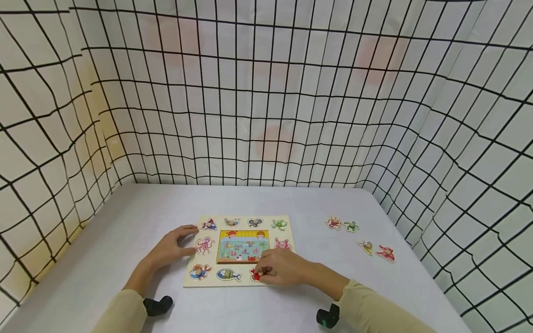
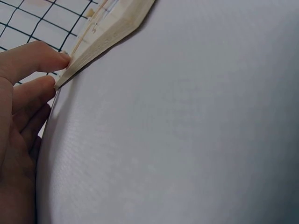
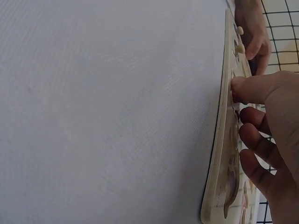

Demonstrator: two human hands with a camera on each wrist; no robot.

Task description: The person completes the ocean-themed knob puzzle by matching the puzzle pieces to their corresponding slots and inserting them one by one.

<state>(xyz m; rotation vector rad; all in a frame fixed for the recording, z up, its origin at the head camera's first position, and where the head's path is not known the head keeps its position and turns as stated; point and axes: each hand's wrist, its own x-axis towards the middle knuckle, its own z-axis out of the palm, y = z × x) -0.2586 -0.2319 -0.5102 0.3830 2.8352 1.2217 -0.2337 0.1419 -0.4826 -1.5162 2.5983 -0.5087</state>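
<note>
A wooden peg puzzle board [image 1: 243, 225] with sea-animal pictures lies on the table. At its lower right, my right hand [image 1: 287, 267] pinches a red crab puzzle piece [image 1: 254, 276], partly covered by the fingers. The piece appears to be at the board's surface; whether it is seated I cannot tell. My left hand [image 1: 170, 249] rests at the board's left side, and in the left wrist view its fingertips [image 2: 63, 61] touch the board edge. Along the board's lower row are a blue fish piece [image 1: 228, 274] and another knobbed piece [image 1: 201, 272].
Loose on the table to the right lie a red octopus-like piece [image 1: 333, 223], a green turtle piece [image 1: 351, 226], a yellowish piece [image 1: 366, 247] and a pink starfish piece [image 1: 386, 253]. Black netting [image 1: 254, 95] over white walls surrounds the table's back and sides.
</note>
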